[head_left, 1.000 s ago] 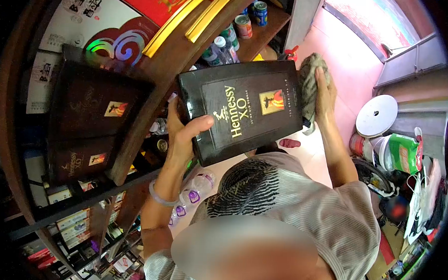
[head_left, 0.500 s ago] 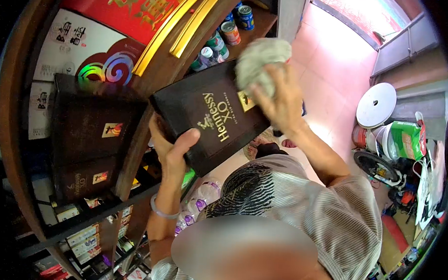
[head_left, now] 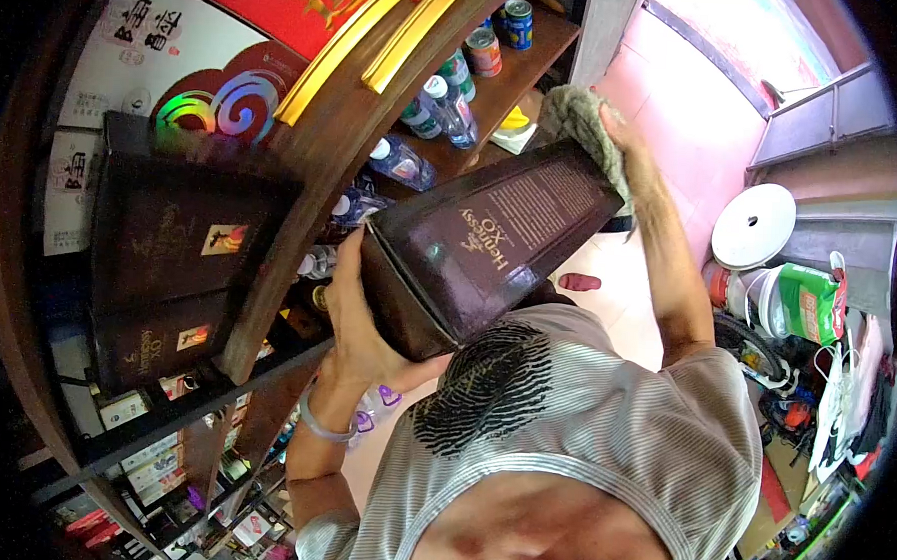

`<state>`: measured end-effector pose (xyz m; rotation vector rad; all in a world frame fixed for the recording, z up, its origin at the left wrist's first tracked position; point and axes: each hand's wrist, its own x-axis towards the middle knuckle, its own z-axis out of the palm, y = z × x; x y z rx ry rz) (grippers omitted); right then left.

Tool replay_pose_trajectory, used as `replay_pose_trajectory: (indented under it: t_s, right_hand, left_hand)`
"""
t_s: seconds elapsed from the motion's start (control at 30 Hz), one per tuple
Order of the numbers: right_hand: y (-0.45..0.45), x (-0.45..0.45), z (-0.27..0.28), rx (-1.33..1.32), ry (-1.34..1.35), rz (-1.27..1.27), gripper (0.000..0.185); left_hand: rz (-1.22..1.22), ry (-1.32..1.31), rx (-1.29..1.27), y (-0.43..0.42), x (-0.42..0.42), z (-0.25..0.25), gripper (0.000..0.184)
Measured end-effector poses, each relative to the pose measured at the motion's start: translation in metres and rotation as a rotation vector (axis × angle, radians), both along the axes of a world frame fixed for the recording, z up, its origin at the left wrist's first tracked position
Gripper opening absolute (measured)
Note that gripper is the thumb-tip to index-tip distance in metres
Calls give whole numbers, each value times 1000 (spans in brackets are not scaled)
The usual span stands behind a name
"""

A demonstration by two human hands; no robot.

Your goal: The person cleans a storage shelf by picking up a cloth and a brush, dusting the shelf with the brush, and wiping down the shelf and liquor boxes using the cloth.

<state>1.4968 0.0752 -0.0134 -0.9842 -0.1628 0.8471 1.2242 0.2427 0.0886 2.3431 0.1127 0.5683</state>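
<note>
A dark brown Hennessy XO box (head_left: 500,237) is held at a slant in front of my chest, a side with small printed text facing up. My left hand (head_left: 355,316) grips its near left end, the thumb and fingers spread around the edges. At the far end, my right hand (head_left: 625,138) clutches a grey-green cloth (head_left: 584,121) and presses it over the end of the box. The right fingers are partly hidden behind the cloth.
Left of me a curved wooden shelf (head_left: 313,164) holds more dark Hennessy boxes (head_left: 175,238) and a white gift box (head_left: 128,56). Bottles (head_left: 448,110) and cans (head_left: 517,25) stand behind the held box. A white round lid (head_left: 754,223) and a green bag (head_left: 811,301) are at right.
The box has been turned, so a text-covered side now faces up instead of the front with the gold label. The cloth has moved from that face to the box's far end.
</note>
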Motion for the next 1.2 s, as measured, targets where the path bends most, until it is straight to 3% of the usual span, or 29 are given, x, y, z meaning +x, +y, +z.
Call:
replay_pose_trajectory:
  t_s: [0.13, 0.2, 0.27, 0.37, 0.53, 0.6, 0.63, 0.67, 0.73, 0.8, 0.87, 0.93, 1.0, 1.07, 1.2]
  right_hand:
    - [-19, 2, 62, -259, -919, 162, 43]
    - [-18, -5, 96, -136, -1286, 212, 57]
    - [-10, -38, 128, 53, -1543, 165, 54]
    - [2, -75, 126, 151, -1428, 188, 46]
    - [-11, -35, 36, -253, -1289, 54, 35]
    - [-15, -12, 8, -471, -930, 207, 40]
    - [-16, -3, 1, -559, -698, 304, 42]
    - [-18, 2, 4, -449, -606, 346, 41]
    - [-25, 11, 28, -243, -412, 424, 41]
    - [-16, 1, 70, 72, -729, 628, 38]
    - [15, -20, 84, 292, -1240, 821, 37]
    - [40, -35, 90, 254, -1033, 1018, 41]
    - [67, -45, 87, 159, -993, 1019, 48]
    - [86, -52, 99, 107, -926, 1114, 44]
    - [109, -66, 87, 67, -996, 1099, 53]
  left_hand:
    - [32, -11, 100, -2, 2, 7, 112]
    - [29, 22, 142, -3, 8, 9, 112]
    - [30, 101, 142, -5, 12, 10, 111]
    - [10, -16, 42, -4, 13, -2, 109]
    - [50, 199, 171, -10, -4, 27, 105]
    - [-57, 243, 290, -10, -8, 40, 101]
    - [-131, 240, 325, -14, -4, 48, 87]
    - [-176, 140, 384, -17, -4, 45, 69]
    - [-289, 103, 492, -20, 0, 48, 52]
    - [-314, 69, 518, -23, 4, 43, 47]
    - [-347, 14, 545, -26, 11, 38, 44]
    - [-391, -41, 578, -26, 17, 36, 44]
    - [-371, -22, 520, -26, 19, 41, 49]
    - [-380, -17, 499, -27, 19, 44, 50]
    - [-298, -35, 409, -33, 19, 43, 56]
